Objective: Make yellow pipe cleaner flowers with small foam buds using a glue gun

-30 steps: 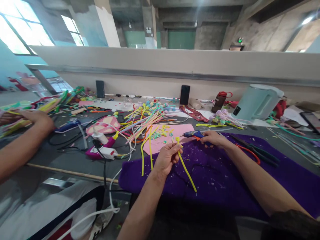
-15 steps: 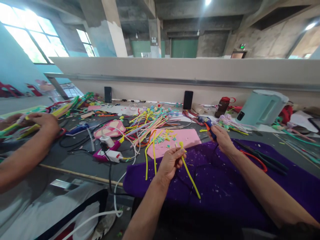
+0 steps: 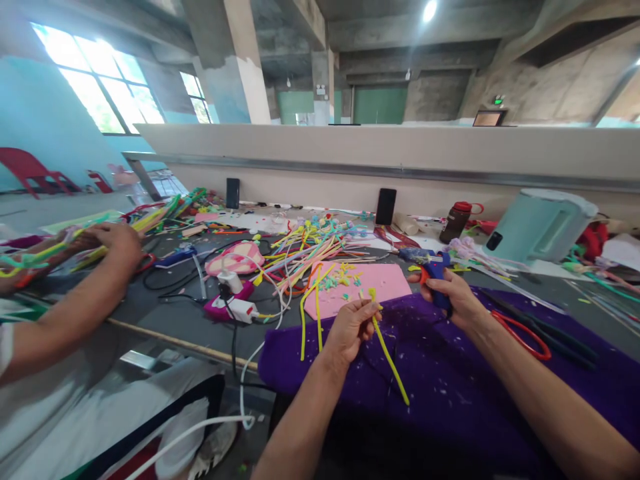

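Note:
My left hand (image 3: 354, 325) pinches a yellow fuzzy stem (image 3: 392, 361) near its knotted top, and its long tail slants down to the right over the purple cloth (image 3: 310, 350). In my right hand (image 3: 450, 293) is a blue glue gun (image 3: 438, 277) with an orange trigger, its nozzle pointing left. Behind my left hand lies a pink mat (image 3: 390, 279) scattered with small yellow and teal pieces. Two more yellow stems (image 3: 303, 330) hang over the mat's left edge.
Pliers with red handles (image 3: 525, 337) lie right of my right forearm. A kettle (image 3: 543, 223), a brown bottle (image 3: 456, 221) and a phone (image 3: 386, 207) stand behind. Left are a power strip (image 3: 237, 308), cables and a person's forearm (image 3: 75, 300).
The glue gun is now turned sideways, more fully in view, its nozzle to the left. The whole view has shifted slightly. My left hand still pinches the yellow stem.

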Demonstrator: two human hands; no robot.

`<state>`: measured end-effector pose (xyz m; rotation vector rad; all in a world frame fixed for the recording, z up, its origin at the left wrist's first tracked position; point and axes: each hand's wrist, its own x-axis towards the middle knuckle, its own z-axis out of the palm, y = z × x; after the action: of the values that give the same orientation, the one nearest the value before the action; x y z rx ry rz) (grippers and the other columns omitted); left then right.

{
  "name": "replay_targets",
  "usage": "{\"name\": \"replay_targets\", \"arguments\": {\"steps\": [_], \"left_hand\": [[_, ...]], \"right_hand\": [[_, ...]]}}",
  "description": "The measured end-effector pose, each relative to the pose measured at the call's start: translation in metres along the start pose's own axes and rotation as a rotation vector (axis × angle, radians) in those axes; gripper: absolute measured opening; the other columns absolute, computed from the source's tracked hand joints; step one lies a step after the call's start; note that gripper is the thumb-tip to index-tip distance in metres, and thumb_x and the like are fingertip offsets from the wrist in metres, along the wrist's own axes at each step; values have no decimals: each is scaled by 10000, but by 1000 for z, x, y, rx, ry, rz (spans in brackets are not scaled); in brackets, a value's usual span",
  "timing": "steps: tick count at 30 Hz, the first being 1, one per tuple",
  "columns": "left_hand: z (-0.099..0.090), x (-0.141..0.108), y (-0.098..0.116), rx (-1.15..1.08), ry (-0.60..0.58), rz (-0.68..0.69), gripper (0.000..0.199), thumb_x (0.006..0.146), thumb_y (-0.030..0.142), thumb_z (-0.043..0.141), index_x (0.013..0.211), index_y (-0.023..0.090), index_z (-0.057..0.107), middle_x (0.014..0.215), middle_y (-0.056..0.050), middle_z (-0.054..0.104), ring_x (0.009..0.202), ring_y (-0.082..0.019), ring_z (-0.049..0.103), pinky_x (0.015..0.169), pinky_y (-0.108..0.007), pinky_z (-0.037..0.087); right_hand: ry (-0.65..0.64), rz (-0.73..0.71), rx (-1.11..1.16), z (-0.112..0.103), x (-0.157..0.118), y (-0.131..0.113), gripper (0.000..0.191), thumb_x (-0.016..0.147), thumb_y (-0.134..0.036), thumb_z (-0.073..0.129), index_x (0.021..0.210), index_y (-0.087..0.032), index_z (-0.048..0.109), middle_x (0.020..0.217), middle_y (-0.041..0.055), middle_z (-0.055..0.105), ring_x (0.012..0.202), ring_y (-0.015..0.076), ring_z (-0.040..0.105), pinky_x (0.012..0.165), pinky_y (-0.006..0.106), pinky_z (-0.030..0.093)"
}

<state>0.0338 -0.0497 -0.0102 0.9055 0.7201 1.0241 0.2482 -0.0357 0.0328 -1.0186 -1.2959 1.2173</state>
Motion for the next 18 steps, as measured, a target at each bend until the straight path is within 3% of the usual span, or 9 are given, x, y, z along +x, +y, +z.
{"name": "replay_targets", "arguments": {"steps": [10,18], "left_hand": [[2,2,1,-21,85,1,285,615,383,672,626,123,554,530,32,528,347,-13,384,322,-153,215],[3,3,2,-37,109,15,269,626,362,675,678,125,559,578,29,551,361,-12,411,319,-139,248]], "right_hand": [[51,-92,-249,-3,-29,10,211,643,-299,645,801,-163,612,775,47,653,613,145,556,572,254,432],[57,-187,-536,8,-52,7,251,778,-380,515,760,-170,652,813,52,645,752,185,562,686,276,426]]}}
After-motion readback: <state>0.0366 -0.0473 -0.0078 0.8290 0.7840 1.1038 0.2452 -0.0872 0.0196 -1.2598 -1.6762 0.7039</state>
